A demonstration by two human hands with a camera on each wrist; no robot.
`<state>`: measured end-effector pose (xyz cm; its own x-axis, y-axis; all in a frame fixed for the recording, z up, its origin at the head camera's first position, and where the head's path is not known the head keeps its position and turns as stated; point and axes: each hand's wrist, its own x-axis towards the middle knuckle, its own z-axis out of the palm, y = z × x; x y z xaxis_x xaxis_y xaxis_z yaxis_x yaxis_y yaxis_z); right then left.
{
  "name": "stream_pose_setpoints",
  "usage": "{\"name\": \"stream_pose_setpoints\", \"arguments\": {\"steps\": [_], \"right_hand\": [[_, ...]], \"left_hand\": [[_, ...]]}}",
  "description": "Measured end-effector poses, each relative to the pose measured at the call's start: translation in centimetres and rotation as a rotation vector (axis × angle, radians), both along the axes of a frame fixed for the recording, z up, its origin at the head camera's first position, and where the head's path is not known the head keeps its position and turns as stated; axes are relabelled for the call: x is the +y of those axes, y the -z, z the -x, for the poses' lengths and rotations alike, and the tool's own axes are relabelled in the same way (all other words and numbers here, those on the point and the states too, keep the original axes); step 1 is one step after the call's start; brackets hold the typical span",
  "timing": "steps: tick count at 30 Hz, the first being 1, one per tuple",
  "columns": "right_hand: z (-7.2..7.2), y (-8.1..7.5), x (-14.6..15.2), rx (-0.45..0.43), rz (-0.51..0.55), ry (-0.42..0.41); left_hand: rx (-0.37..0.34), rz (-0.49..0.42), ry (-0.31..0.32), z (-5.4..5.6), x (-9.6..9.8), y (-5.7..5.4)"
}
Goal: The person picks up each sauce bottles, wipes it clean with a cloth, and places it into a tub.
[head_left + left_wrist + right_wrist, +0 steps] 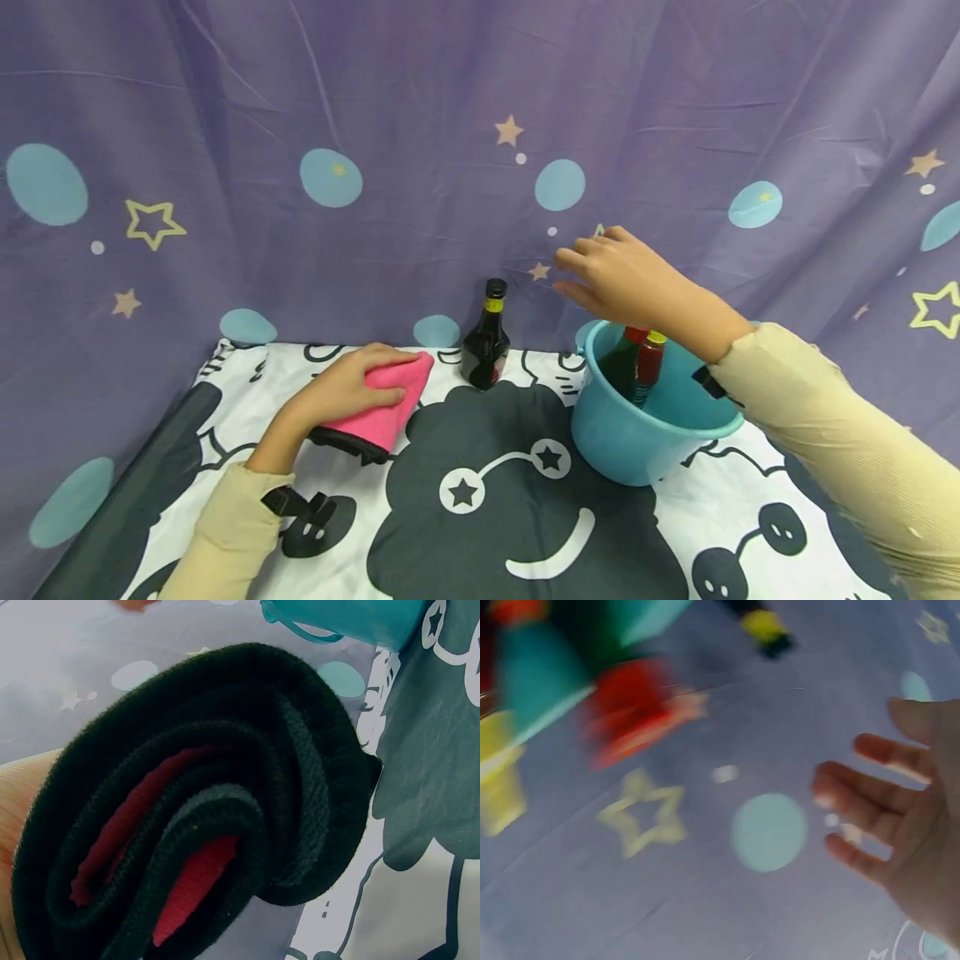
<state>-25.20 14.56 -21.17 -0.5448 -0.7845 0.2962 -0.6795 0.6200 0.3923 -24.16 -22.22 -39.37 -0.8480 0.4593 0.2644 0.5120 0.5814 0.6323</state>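
My left hand (347,385) holds a folded pink cloth (390,414) with black edging, thumb on top of it. Up close in the left wrist view, the cloth's black-edged layers (300,772) are rolled around one another. Above the light-blue bucket (626,446), my right hand (630,279) is raised with nothing in its grasp; its fingers (870,806) are spread and slightly bent in the right wrist view. Inside the bucket stand a green bottle with a red cap (636,334) and a red bottle (649,363) with a yellow cap.
Between the cloth and the bucket stands a dark bottle (486,346) with a black cap and yellow neck band, near the back edge. A cartoon-print cover (517,533) lies over the table. Behind it hangs a purple curtain (427,108) with stars and dots.
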Motion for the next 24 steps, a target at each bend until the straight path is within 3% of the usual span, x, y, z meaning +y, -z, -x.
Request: {"name": "stream_pose_setpoints", "arguments": {"steps": [6,11,19,24], "right_hand": [[2.9,-1.4,-5.4,-0.248,0.141,0.235],[5.8,0.3,-7.3,-0.350,0.234,0.360],[7.7,6.3,-7.7,-0.316,0.205,0.458],[7.9,9.4,-8.0,-0.147,0.165,0.482]], "left_hand": [[-0.013,0.002,-0.018,0.0,-0.2,-0.4],[-0.026,-0.025,-0.025,0.3,0.0,-0.6],[-0.042,-0.036,-0.032,0.3,0.3,-0.8],[-0.051,-0.038,-0.032,-0.1,0.4,-1.0]]}}
